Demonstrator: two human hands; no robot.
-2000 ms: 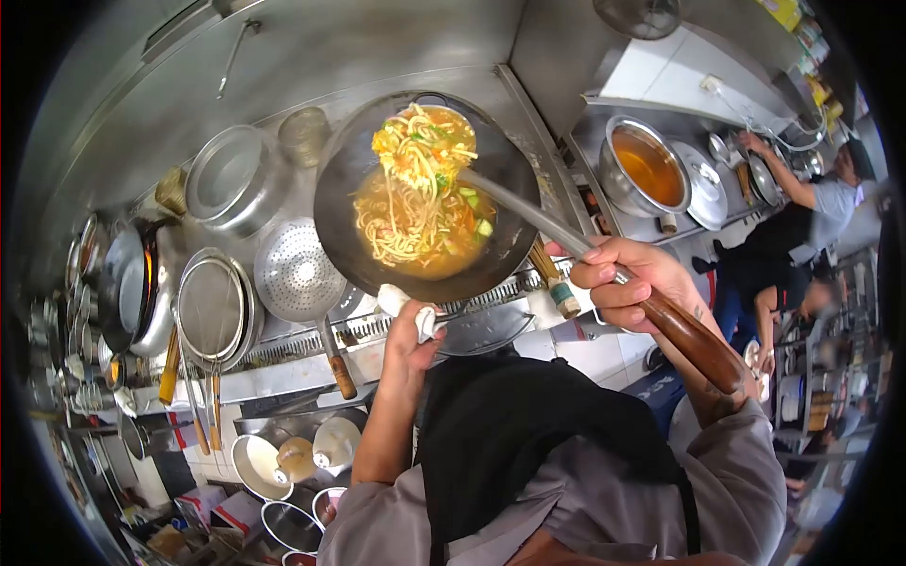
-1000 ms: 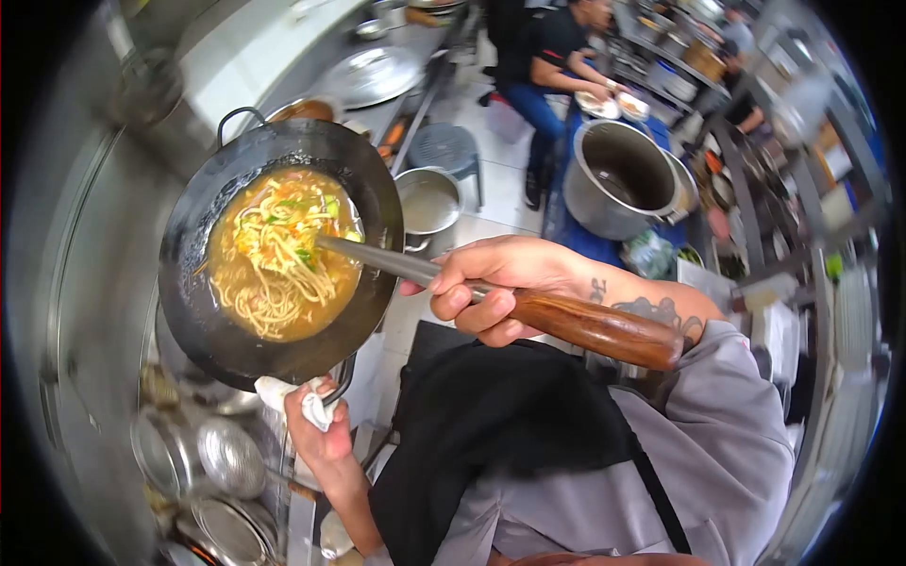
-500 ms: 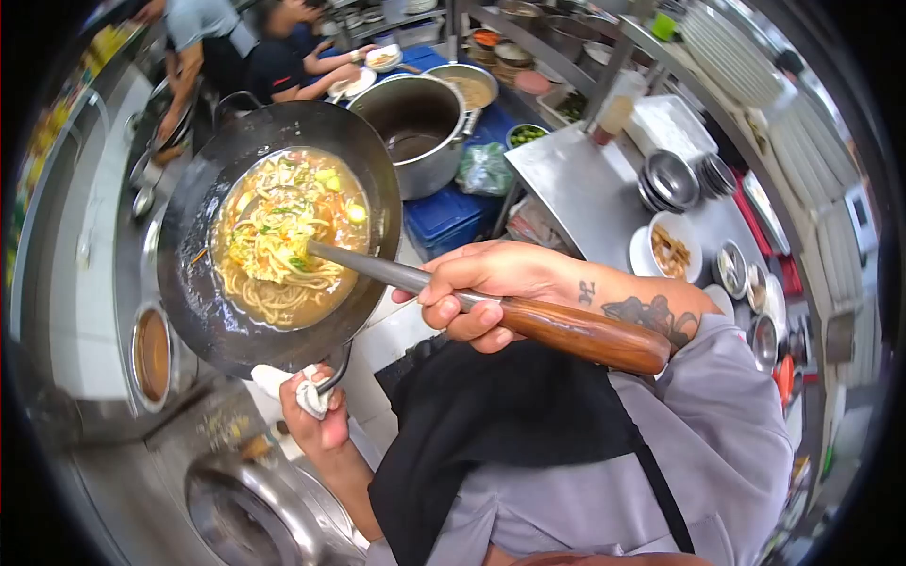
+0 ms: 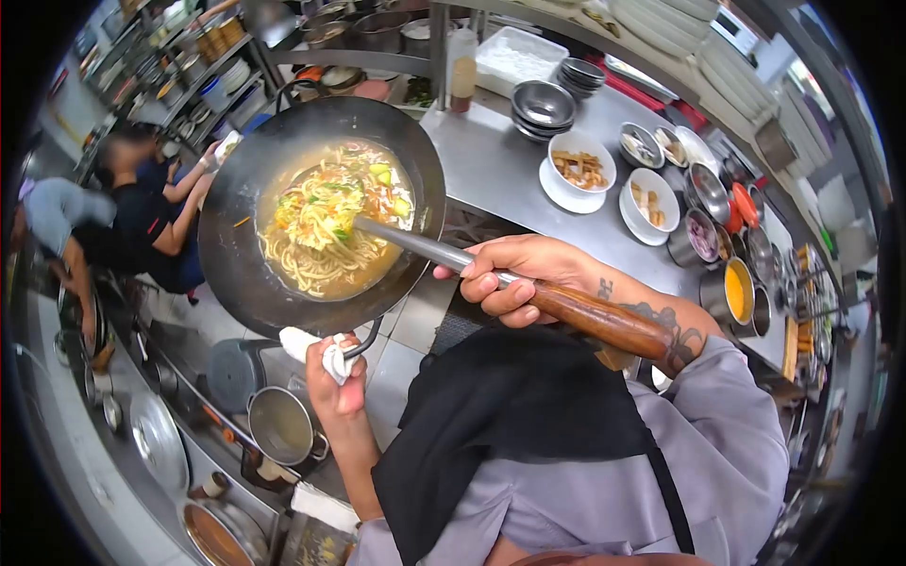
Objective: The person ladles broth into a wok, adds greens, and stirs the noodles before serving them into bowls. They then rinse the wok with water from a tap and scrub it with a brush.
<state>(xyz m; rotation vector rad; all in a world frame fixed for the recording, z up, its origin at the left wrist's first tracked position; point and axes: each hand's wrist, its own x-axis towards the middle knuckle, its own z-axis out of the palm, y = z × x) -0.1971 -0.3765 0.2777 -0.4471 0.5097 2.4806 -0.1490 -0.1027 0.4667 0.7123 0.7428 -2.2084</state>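
A large dark wok (image 4: 226, 255) hangs in the air before me, holding noodles (image 4: 316, 264) in brown broth with egg and green vegetables. My left hand (image 4: 337, 377) is closed around the wok's near loop handle (image 4: 370, 340) through a folded white cloth (image 4: 338, 360). Closed as well, my right hand (image 4: 510, 278) grips a long ladle (image 4: 595, 316) with a metal shaft and a wooden handle. The ladle's head lies among the noodles and is mostly hidden by them.
A steel counter (image 4: 481, 170) at the right carries stacked metal bowls (image 4: 543, 106), a white bowl of brown strips (image 4: 582, 162), and a pot of orange liquid (image 4: 734, 292). A pot (image 4: 280, 424) stands at lower left. Two co-workers (image 4: 156, 208) stand at far left.
My view has swung right, so more of the steel counter shows and the co-workers sit farther left. The wok, cloth and ladle have moved along in my hands; both grips are kept.
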